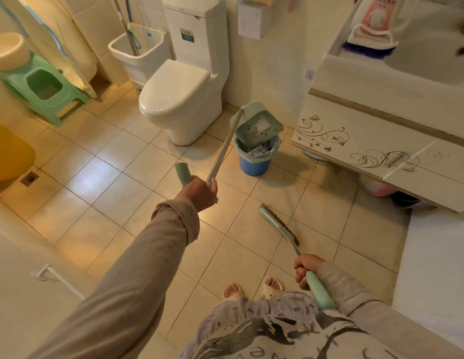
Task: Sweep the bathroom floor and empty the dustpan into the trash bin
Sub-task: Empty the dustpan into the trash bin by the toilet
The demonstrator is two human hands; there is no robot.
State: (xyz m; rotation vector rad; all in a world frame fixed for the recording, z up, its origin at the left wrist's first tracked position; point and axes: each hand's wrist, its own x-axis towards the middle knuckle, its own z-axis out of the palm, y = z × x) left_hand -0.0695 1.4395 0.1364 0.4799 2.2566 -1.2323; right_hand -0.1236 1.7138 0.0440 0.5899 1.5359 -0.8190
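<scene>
Beige tiled floor (pixel 101 193), warm light. White toilet (pixel 184 99) at centre back; mop sink (pixel 140 47) left of it, green stool (pixel 44 86) further left, vanity cabinet (pixel 368 141) to its right.

Glossy ceramic toilet (pixel 184 99); matt plastic dustpan (pixel 256 123).

The green dustpan (pixel 259 125) hangs tilted over the blue bin (pixel 254 161) at frame centre, specks inside it. The broom (pixel 280 226) head rests on the tiles at lower right.
</scene>
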